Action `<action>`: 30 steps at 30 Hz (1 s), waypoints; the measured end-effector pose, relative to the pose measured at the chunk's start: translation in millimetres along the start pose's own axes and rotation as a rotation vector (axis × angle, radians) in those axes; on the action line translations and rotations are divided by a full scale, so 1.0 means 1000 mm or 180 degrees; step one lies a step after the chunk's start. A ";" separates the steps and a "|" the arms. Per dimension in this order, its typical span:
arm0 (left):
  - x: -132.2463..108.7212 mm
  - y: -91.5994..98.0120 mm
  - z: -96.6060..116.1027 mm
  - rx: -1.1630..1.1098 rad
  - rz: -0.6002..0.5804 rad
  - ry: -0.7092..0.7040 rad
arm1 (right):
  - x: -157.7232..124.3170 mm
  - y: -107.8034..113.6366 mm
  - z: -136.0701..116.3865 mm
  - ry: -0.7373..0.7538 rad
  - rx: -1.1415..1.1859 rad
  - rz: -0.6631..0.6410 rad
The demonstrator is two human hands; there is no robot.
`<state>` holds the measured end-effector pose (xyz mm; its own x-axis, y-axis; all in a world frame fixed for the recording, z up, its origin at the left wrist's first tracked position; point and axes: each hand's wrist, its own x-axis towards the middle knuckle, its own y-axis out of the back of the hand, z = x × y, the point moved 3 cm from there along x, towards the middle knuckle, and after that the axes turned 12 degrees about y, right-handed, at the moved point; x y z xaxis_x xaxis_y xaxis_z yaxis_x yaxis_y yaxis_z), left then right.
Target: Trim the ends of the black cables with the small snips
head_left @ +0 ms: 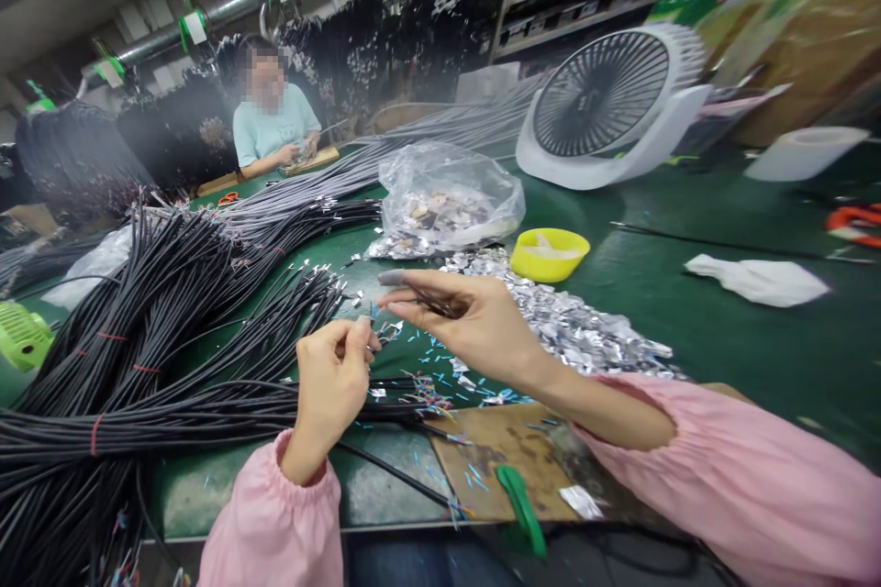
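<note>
My left hand (333, 381) is closed in a pinch, with the thin tip of a dark cable (371, 312) showing above the thumb. Just to its right, my right hand (474, 321) has its fingers drawn together and pointing at that tip. A grey cover sits on one of its fingertips. Something dark and narrow shows between its fingers, too unclear to name. Under the hands lie stripped cable ends with coloured wires (430, 394) and small blue scraps. Behind my right hand spreads a heap of silver foil pieces (585, 321).
Bundles of black cables (172, 293) cover the left side. A clear plastic bag (451, 193), a yellow bowl (549, 257) and a white fan (612, 101) stand farther back. A green clip (521, 509) grips the board (474, 454) at the near edge. Another person (275, 124) sits across the table.
</note>
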<state>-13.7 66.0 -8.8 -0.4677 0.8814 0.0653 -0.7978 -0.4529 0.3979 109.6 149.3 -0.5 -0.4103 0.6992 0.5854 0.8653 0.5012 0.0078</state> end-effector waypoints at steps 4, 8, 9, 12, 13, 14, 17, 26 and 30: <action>-0.002 -0.001 0.001 0.0096 0.0050 -0.0071 | 0.000 0.000 -0.001 0.0051 -0.0138 -0.0007; -0.002 -0.001 0.001 0.0160 0.0139 -0.0153 | 0.000 -0.001 0.000 0.0055 -0.0268 0.0022; -0.002 -0.002 0.001 0.0164 0.0161 -0.0169 | 0.000 -0.001 0.001 0.0050 -0.0283 0.0023; -0.002 -0.002 0.001 0.0181 0.0216 -0.0221 | -0.001 -0.002 0.002 0.0023 -0.0259 0.0043; -0.002 -0.002 0.001 0.0198 0.0239 -0.0240 | -0.001 -0.002 0.002 0.0009 -0.0239 0.0043; -0.002 -0.002 0.001 0.0216 0.0257 -0.0258 | -0.001 -0.003 0.002 -0.0007 -0.0229 0.0035; -0.002 -0.001 0.002 0.0223 0.0284 -0.0301 | 0.000 -0.003 0.002 -0.0064 -0.0269 -0.0003; -0.001 -0.001 0.001 0.0015 0.0592 -0.0371 | 0.000 -0.001 -0.002 -0.0056 -0.0594 0.0134; -0.003 0.000 -0.001 0.0069 0.0764 -0.0589 | -0.002 0.000 -0.006 -0.0034 -0.0442 0.0193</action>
<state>-12.4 63.7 -9.7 -0.5631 0.7599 0.3248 -0.6636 -0.6500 0.3703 111.9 144.5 2.7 -0.3585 0.7317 0.5797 0.9198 0.3831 0.0853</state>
